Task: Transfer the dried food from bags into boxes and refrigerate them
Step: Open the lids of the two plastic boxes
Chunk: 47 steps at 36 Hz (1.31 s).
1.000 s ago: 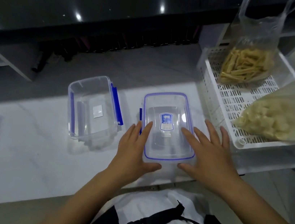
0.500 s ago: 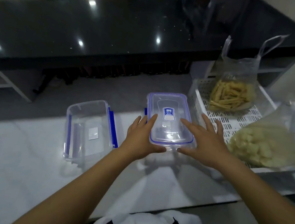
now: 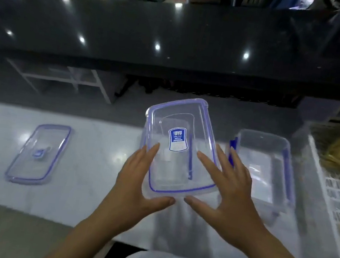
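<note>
The detached lid (image 3: 180, 150), held above the white table (image 3: 98, 162) at the near edge between the left hand (image 3: 142, 181) and right hand (image 3: 228, 191) with straight fingers on top and thumbs beneath, should be kept level and set down flat at 9 o'clock, clear of the open box (image 3: 263, 170) at 3 o'clock.

Clear glossy plastic lid (image 3: 181, 145); polished white marble counter (image 3: 94, 162); perforated plastic basket (image 3: 338, 196).

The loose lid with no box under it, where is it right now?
In the head view the loose lid lies flat on the white counter at the left, well apart from the left hand and the lidded box both hands hold.
</note>
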### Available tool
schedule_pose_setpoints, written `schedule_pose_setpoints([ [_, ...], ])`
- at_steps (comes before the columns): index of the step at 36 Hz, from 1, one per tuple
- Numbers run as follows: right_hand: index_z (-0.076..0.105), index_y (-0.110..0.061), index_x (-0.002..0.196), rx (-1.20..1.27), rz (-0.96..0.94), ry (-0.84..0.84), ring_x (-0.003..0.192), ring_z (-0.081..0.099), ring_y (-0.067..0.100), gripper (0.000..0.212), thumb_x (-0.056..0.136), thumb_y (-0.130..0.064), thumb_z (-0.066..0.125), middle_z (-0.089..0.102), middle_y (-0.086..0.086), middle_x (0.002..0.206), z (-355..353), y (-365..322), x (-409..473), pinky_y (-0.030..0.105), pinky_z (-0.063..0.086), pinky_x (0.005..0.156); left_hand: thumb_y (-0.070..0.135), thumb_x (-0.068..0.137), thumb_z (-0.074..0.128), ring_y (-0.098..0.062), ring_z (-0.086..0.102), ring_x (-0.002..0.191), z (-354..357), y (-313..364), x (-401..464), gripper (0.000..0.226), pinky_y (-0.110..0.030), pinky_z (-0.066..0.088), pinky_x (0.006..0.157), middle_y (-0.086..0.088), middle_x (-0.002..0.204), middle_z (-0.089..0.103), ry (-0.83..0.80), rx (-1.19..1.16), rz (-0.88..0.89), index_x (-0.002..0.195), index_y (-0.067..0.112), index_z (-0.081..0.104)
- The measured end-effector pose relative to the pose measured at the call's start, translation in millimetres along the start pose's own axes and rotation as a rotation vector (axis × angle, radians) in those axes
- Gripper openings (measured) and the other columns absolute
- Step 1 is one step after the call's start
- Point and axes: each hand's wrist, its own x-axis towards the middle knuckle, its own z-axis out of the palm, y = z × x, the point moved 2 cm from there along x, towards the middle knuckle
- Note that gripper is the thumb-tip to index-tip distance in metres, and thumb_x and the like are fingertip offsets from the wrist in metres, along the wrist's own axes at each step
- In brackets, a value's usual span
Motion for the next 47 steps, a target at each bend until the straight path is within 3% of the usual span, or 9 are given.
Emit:
schedule_pose_setpoints([
  [6,0.02,-0.062,0.144,0.15,-0.119,-0.142,0.15,-0.015,0.002,0.076,0.078,-0.072,0.054,-0.001,-0.024,0.162,76,-65,35,0.037,-0.002,0.121,0.056,0.064,0.086,0.007,0.012,0.146,-70,-57,-47,0.108,-0.03,0.021,0.121,0.045,0.15,0.012,0.121,0.042,-0.17,0.144,0.061,0.013],
  [13,0.017,-0.067,0.143,0.252,-0.155,-0.251,0.147,-0.002,-0.004,0.082,0.081,-0.06,0.069,0.001,-0.024,0.163,179,-137,70,0.032,0.01,0.12,0.052,0.069,0.085,0.007,0.011,0.147,-148,-151,-82,0.11,-0.033,0.022,0.121,0.035,0.157,0.014,0.146,0.014,-0.324,0.15,0.06,0.011],
  [17,0.016,-0.067,0.139,0.183,-0.134,-0.312,0.151,0.004,0.006,0.075,0.083,-0.063,0.066,0.006,-0.019,0.165,235,-169,95,0.035,0.011,0.122,0.052,0.069,0.085,0.002,0.013,0.148,-185,-211,-80,0.11,-0.037,0.023,0.122,0.03,0.16,0.014,0.113,0.032,-0.359,0.151,0.057,0.011],
  [23,0.013,-0.062,0.145,0.103,-0.021,-0.272,0.153,0.006,0.017,0.078,0.077,-0.077,0.049,0.007,-0.011,0.166,309,-211,120,0.044,0.012,0.123,0.049,0.071,0.085,-0.012,0.01,0.152,-235,-291,-57,0.112,-0.045,0.021,0.123,0.015,0.165,0.014,0.002,0.074,-0.293,0.156,0.043,0.011],
  [27,0.013,-0.061,0.144,0.046,0.072,-0.247,0.153,0.01,0.021,0.077,0.078,-0.075,0.05,0.015,-0.006,0.166,345,-230,125,0.045,0.014,0.122,0.054,0.071,0.082,-0.019,0.009,0.153,-258,-337,-42,0.114,-0.047,0.019,0.122,0.011,0.166,0.011,-0.111,0.136,-0.235,0.157,0.04,0.009],
  [31,0.021,-0.052,0.148,-0.01,0.165,-0.214,0.152,0.014,0.024,0.081,0.075,-0.075,0.048,0.023,-0.004,0.164,373,-242,125,0.041,0.012,0.12,0.062,0.069,0.08,-0.018,0.006,0.153,-269,-376,-29,0.116,-0.036,0.01,0.124,0.009,0.167,0.008,-0.19,0.188,-0.184,0.157,0.043,0.006],
  [34,0.024,-0.048,0.148,-0.021,0.223,-0.17,0.152,0.016,0.024,0.081,0.077,-0.072,0.053,0.025,-0.002,0.163,388,-249,119,0.043,0.011,0.121,0.07,0.068,0.075,-0.017,0.008,0.153,-267,-392,-22,0.117,-0.028,0.004,0.121,0.005,0.167,0.011,-0.22,0.245,-0.117,0.157,0.038,0.006],
  [37,0.02,-0.047,0.148,-0.052,0.251,-0.156,0.153,0.013,0.023,0.08,0.08,-0.066,0.059,0.022,-0.001,0.164,397,-252,113,0.046,0.008,0.123,0.08,0.066,0.063,-0.02,0.01,0.154,-263,-401,-22,0.118,-0.04,0.011,0.125,0.005,0.167,0.013,-0.25,0.297,-0.066,0.158,0.034,0.006],
  [47,0.036,-0.038,0.147,-0.011,0.234,-0.128,0.152,0.018,0.023,0.079,0.081,-0.041,0.078,0.03,0.0,0.159,394,-246,112,0.041,0.006,0.124,0.072,0.073,0.069,-0.026,0.005,0.155,-259,-410,-27,0.109,-0.041,0.01,0.125,0.002,0.168,0.012,-0.216,0.263,-0.027,0.155,0.042,0.003],
])
